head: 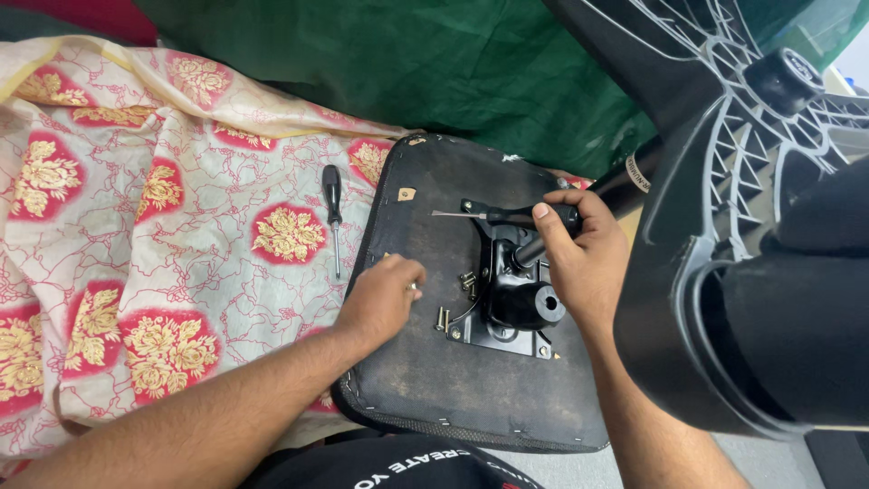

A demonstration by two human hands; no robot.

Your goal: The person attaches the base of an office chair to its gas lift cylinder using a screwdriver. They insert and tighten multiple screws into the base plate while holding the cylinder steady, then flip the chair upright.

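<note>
- Seat pad (425, 380), black, lies upside down on a floral cloth (163, 226) of cream, red and gold; a green cloth (434, 63) sits behind it.
- Metal bracket (507, 299), black, lies flat on the underside of the seat pad, right of centre, with a round socket at its near end.
- Right hand (584, 258) rests over the far right part of the bracket; fingers clamped around the black handle of a screwdriver (507, 215), whose thin blade points left, level over the pad.
- Left hand (385, 299) sits on the seat pad just left of the bracket; fingers curled together, tips pinched on something small and shiny; cannot tell what it is.
- Loose bolts (467, 281) lie on the pad between the left hand and the bracket; one more sits near the bracket's near left corner.
- Second screwdriver (333, 213), black handle, lies on the floral cloth just left of the pad, tip pointing toward the person, well apart from both hands.
- Chair base (724, 172), black ribbed plastic, looms at right, close to the camera.
</note>
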